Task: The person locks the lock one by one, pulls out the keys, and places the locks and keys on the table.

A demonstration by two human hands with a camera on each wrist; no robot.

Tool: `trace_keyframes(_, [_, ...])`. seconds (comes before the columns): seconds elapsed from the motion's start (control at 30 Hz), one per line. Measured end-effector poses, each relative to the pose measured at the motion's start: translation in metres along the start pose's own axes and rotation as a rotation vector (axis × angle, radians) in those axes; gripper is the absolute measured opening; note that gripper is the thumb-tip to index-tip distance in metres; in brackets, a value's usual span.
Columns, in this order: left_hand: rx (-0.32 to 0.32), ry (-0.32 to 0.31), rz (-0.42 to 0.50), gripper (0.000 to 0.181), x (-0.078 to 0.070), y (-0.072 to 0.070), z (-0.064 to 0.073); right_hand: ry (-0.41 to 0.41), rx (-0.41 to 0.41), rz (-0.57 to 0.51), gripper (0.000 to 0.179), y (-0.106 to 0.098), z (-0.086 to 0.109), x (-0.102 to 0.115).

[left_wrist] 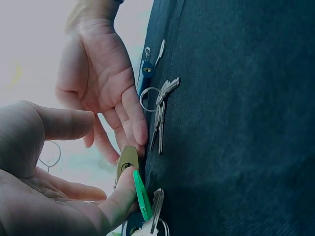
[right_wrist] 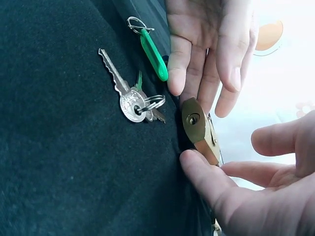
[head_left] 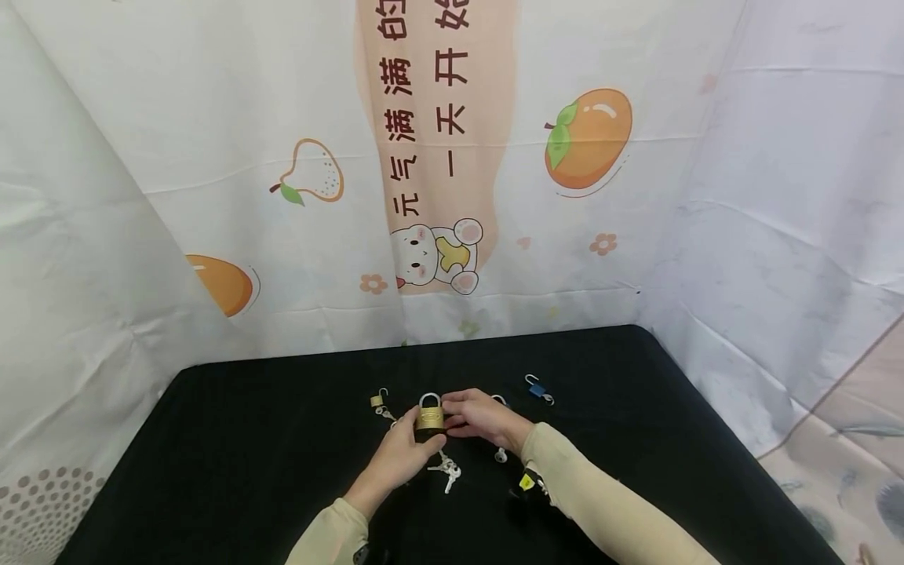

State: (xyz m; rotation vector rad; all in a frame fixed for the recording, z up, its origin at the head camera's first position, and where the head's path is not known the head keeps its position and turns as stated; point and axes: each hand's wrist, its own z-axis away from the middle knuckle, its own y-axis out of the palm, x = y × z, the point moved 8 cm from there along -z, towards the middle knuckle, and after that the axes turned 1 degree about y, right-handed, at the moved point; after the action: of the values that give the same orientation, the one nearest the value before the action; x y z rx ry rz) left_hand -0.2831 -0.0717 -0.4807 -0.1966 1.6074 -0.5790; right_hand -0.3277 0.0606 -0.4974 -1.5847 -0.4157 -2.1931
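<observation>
In the head view a brass padlock point(head_left: 430, 417) stands on the black cloth, its silver shackle arched toward the back. Its keyhole end faces the camera in the right wrist view. My left hand point(head_left: 398, 461) is at its left side, fingertips touching the padlock body and thumb held apart. From the other side my right hand point(head_left: 489, 419) reaches in with fairly straight fingers, fingertips right at the body. Just in front lies a ring of silver keys point(head_left: 446, 468). A green key tag point(right_wrist: 154, 55) lies beside my left fingertips in the right wrist view.
A small brass padlock point(head_left: 377, 401) with an open shackle lies back left, keys beside it. Back right is a blue padlock point(head_left: 537, 389), also open. Another padlock's shackle point(head_left: 499, 399) shows behind my right hand, its body mostly hidden. A printed curtain point(head_left: 311, 251) hangs behind the table.
</observation>
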Motion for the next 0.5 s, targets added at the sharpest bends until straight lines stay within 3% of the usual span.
trace_keyframes(0.27, [0.022,-0.005,0.020,0.079,-0.004,-0.001,0.005,-0.033,-0.001,0.070,0.050,0.000,0.004,0.007])
trace_keyframes(0.37, [0.017,0.060,-0.022,0.079,-0.018,-0.006,0.006,-0.084,-0.021,0.075,0.049,-0.006,0.005,0.017])
trace_keyframes(0.5, [-0.023,0.183,-0.151,0.075,-0.043,-0.014,0.004,-0.177,-0.115,0.113,0.043,-0.024,0.008,0.037])
